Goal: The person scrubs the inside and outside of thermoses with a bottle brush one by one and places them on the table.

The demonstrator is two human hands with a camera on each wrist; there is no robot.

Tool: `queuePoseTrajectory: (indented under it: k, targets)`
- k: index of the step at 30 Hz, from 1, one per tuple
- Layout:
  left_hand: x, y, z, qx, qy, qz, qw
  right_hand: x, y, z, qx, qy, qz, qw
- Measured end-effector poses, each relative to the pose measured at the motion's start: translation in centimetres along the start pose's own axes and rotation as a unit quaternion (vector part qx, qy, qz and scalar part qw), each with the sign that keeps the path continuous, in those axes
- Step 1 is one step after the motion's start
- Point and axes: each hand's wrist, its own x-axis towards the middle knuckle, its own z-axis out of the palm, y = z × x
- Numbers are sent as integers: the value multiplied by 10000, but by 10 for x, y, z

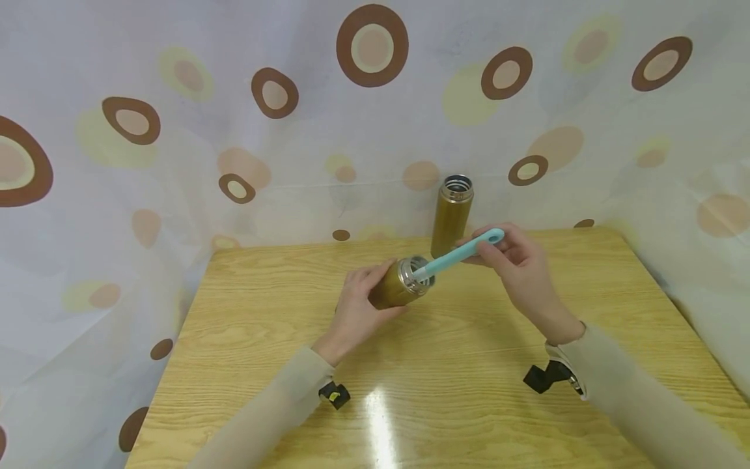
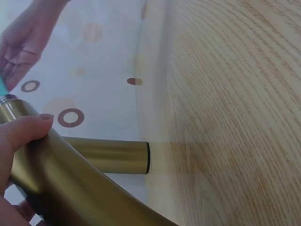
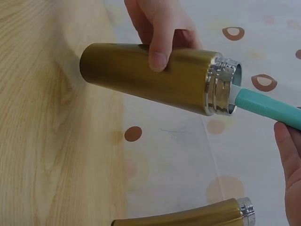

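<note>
My left hand [image 1: 355, 309] grips a gold metal flask [image 3: 146, 73] around its body, thumb on the near side. The flask is tilted, its open silver threaded mouth [image 1: 415, 273] turned toward my right hand. With thumb and fingers, my right hand [image 1: 518, 267] pinches a turquoise handle [image 1: 463, 254] that has a hole at its end. The handle slants down into the flask's mouth, and its pale lower end is inside, hidden by the wall. In the left wrist view the flask [image 2: 61, 169] fills the lower left, with the left thumb pressed along it.
A second gold flask [image 1: 451, 218], upright and without a lid, stands at the table's back edge, just behind the right fingers. The wooden table [image 1: 263, 365] runs back to a hanging patterned sheet [image 1: 305, 150] that also closes off both sides.
</note>
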Motion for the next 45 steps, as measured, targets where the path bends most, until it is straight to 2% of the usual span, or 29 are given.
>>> queuePoseTrajectory:
  k: [6,9,13,18,21,28,36,41,45]
  targets:
    - [1,2,1,74,-54,20,10000,-8,6,-1,-336,-272,305,9986]
    - [1,2,1,49,-122,-20,9999,-10,4,-6,-387,-307,332,9982]
    - [2,3,2,96,-182,-51,9998,-7,-6,-12,-222,-83,126,9996]
    - [4,2,1,151,-171,-118,9997,0,-18,-19,337,189,-318,9987]
    - [5,3,0,180,-174,-134,9996,1,-19,-21,571,245,-387,9973]
    - [5,4,2,256,-160,-154,9994,-7,-5,-15,-66,371,-13,9993]
    - [5,9,3,234,-173,-132,9995,-15,10,-3,-364,-259,361,9983]
    - [4,8,3,202,-180,-210,9994,-15,9,-2,-449,-252,412,9978]
    - [3,6,1,161,-185,-220,9995,-9,1,-7,-330,-97,270,9990]
